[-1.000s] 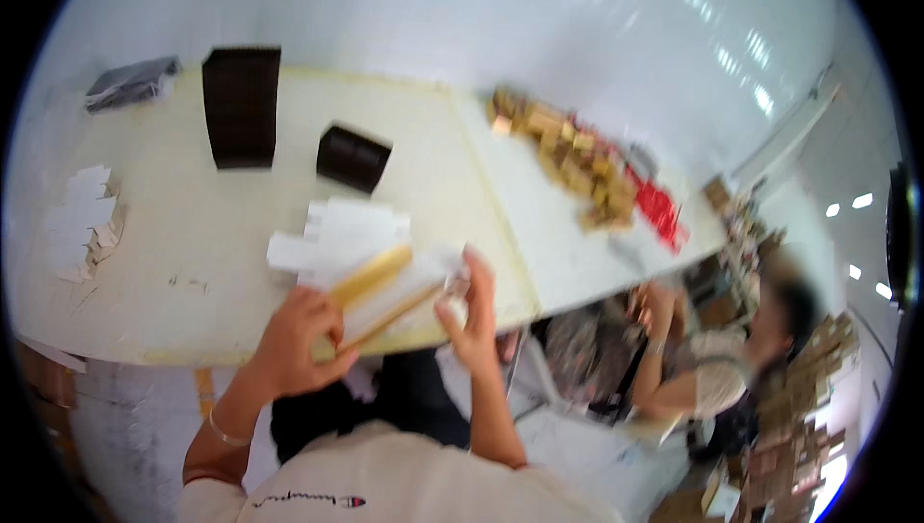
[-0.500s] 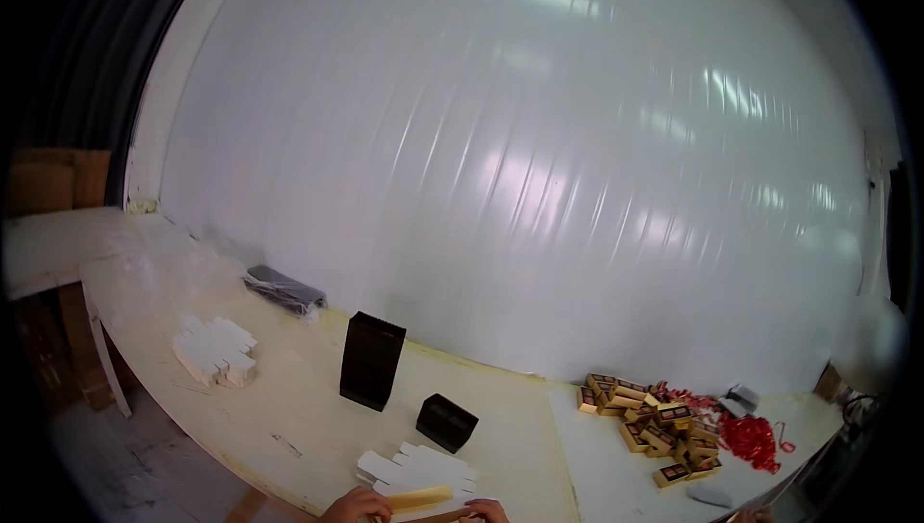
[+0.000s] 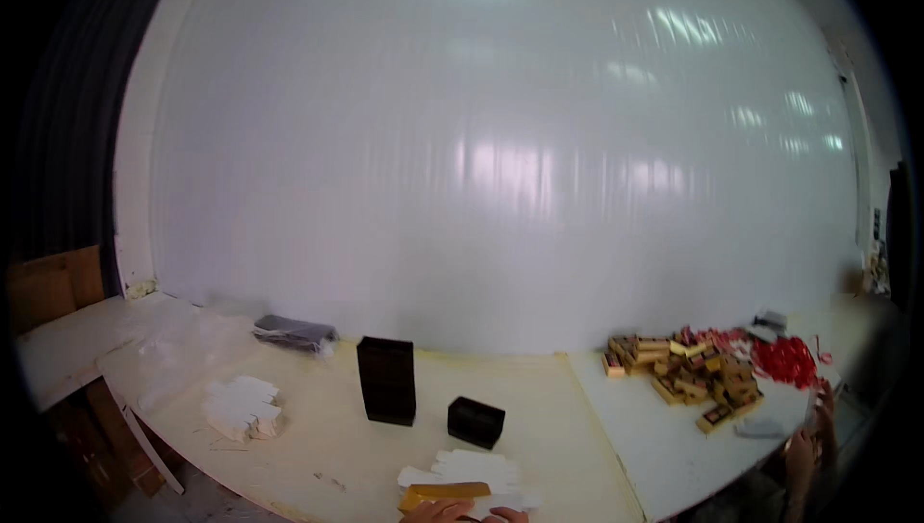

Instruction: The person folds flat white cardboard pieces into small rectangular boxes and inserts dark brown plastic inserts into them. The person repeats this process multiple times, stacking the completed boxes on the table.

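- Although the lower edge of the view cuts off both hands, the left hand (image 3: 438, 511) can be placed at the near edge of a gold-coloured carton piece (image 3: 445, 491), its fingers overlapping that edge. Closure of the grip cannot be told; the thumb is not shown.
- The right hand (image 3: 508, 515) is just beside it, fingers bent, near the carton piece's right end. Whether it pinches anything or merely rests cannot be told.
- Step in hand, as judged: two-handed handling of the gold-coloured carton piece, directly in front of the person at the near table edge. In this inspector's judgement, a next move calls for steady support from the left hand and free fingertips on the right.
- Directly behind the carton piece: flat white card blanks (image 3: 474, 466), notched at the edges. Contact between the two cannot be confirmed.
- Beyond the blanks: a small black box (image 3: 475, 422) and, further left, a tall black box (image 3: 387, 381), upright and apart from it.
- Left on the table (image 3: 553, 393): a second group of white blanks (image 3: 241, 408); behind it, a grey bundle in clear plastic (image 3: 292, 332).
- Right: a heap of small gold boxes (image 3: 685, 369), red ribbon-like material (image 3: 787, 361) beside it, and a co-worker's hand (image 3: 801, 456) near the table edge.
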Demonstrator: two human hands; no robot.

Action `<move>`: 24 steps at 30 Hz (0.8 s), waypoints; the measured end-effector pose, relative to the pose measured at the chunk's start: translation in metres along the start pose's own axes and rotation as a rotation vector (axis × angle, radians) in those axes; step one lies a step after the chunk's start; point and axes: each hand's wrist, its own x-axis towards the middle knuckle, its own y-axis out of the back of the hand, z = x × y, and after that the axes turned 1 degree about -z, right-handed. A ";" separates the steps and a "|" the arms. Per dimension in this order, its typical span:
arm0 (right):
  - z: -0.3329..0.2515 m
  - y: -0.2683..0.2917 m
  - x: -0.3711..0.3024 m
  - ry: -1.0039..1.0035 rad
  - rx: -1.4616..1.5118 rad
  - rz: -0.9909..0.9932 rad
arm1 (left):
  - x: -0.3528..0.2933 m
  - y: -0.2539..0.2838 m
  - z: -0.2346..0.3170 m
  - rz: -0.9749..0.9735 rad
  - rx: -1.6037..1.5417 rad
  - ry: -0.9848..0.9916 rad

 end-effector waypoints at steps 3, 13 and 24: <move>0.006 -0.005 -0.019 0.585 -0.728 0.057 | 0.011 0.020 0.016 0.047 0.059 -0.098; -0.060 0.031 -0.027 0.541 -0.677 -0.062 | 0.029 0.051 0.023 -0.165 0.190 -0.319; -0.063 0.053 0.034 0.337 -0.759 -0.519 | 0.039 0.050 -0.025 -0.412 -0.005 -0.369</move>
